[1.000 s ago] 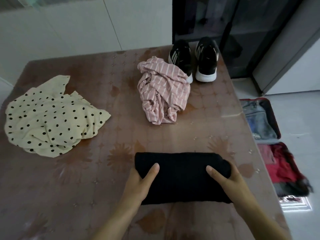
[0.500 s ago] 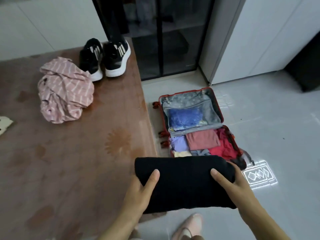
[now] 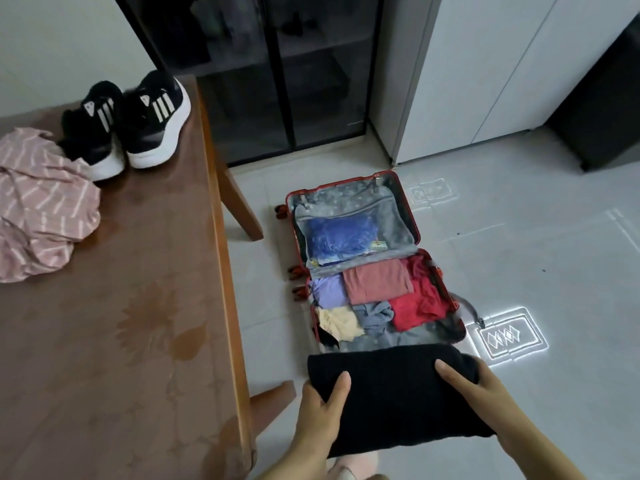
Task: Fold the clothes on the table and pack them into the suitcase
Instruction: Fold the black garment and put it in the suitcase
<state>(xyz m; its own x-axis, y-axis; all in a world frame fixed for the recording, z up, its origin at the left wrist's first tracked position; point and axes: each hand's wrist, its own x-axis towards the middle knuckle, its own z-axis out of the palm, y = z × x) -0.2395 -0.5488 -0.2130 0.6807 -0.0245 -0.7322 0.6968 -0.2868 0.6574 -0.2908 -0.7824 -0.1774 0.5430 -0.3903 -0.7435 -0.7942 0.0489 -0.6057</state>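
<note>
Both hands grasp the folded black knit garment. My left hand pinches its left end and my right hand its right end, thumbs on top, fingers hidden beneath. It hangs between my hands over the floor, with the brown wooden bench off to my left. The open red hard-shell suitcase lies just ahead. Bare grey lining shows just past my thumbs. Best move, I judge: lower it there flat, ends level, thumbs pressing so the fold holds.

Table bears shoes, pink shirt (suitcase on floor).
</note>
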